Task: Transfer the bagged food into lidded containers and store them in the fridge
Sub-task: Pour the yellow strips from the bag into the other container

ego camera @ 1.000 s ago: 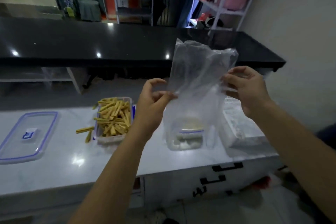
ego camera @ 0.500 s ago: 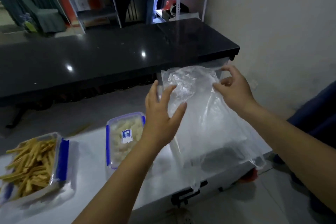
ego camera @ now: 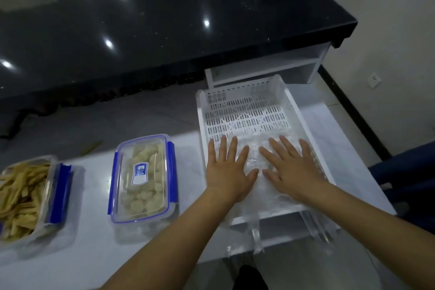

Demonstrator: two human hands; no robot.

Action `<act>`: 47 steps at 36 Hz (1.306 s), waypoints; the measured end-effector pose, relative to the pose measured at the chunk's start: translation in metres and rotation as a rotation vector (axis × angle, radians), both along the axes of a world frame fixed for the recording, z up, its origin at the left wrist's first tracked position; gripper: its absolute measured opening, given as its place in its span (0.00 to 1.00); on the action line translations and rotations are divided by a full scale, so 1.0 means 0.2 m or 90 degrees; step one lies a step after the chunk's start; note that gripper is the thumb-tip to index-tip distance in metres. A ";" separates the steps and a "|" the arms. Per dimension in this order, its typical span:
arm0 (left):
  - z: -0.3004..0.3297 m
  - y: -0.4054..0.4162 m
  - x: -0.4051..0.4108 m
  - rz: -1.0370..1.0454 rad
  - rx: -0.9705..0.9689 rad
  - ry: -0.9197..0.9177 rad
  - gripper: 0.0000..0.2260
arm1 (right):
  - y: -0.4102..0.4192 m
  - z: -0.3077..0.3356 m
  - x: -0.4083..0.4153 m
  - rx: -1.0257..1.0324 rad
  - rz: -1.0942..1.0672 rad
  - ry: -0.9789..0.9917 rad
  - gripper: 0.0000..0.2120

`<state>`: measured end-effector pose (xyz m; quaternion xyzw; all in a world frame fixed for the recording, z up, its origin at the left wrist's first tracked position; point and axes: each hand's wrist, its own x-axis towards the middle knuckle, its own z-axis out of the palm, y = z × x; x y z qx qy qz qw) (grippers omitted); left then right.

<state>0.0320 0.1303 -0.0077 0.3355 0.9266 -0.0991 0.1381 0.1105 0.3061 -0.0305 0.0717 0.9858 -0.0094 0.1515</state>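
Left hand (ego camera: 227,169) and right hand (ego camera: 290,167): both flat, fingers straight and spread, palms down, side by side, thumbs nearly touching. They press on the clear empty plastic bag (ego camera: 254,186), holding nothing by grip.

The bag lies flattened in the near half of a white slotted plastic tray (ego camera: 244,110). Its near edge hangs over the tray's front rim, toward 6 o'clock.

From the hands, at 9 o'clock: a clear rectangular container with a blue-clipped lid (ego camera: 143,178), lid on, filled with pale lumpy food. Further out at 9 o'clock, at the frame edge: a second clear container with a blue clip (ego camera: 30,195), holding yellow stick-shaped snacks. No lid visible on it. One loose yellow stick (ego camera: 90,146) lies at 10 o'clock behind the containers.

All sit on a pale marble-look counter (ego camera: 94,238). A black glossy counter (ego camera: 164,19) runs at 12 o'clock.

Step, by judgement: the emptied bag is being smoothed away in the tray; the transfer for the pale food looks finished. Next likely calls for lifting both hands off, finding a lid for the stick container and clipping it shut, then carrying both to the fridge. No fridge in view.

Count: two hands, one bag, one tray, two containers, one lid fitted, one loose stick.
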 end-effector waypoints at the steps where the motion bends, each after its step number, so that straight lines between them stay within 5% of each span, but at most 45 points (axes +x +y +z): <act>1: 0.00 0.00 0.00 -0.002 0.000 -0.001 0.33 | 0.00 0.00 0.00 0.000 -0.001 -0.007 0.32; 11: 0.22 -0.34 0.02 0.076 0.206 -0.034 0.32 | -0.21 0.49 -0.06 -0.133 -0.063 0.026 0.43; 15: 0.37 -0.75 0.08 0.155 0.319 -0.029 0.33 | -0.53 0.73 -0.04 -0.278 0.000 0.046 0.40; 22: 0.38 -1.74 0.31 0.283 0.404 0.065 0.33 | -1.42 0.79 0.00 -0.332 0.128 0.097 0.38; 34: 0.05 -2.85 0.58 0.566 0.371 -0.082 0.37 | -2.43 0.43 0.04 -0.418 0.096 -0.056 0.37; 47: -0.02 -3.12 -0.26 0.492 0.337 -0.116 0.38 | -2.50 0.45 -0.49 -0.387 -0.002 -0.026 0.43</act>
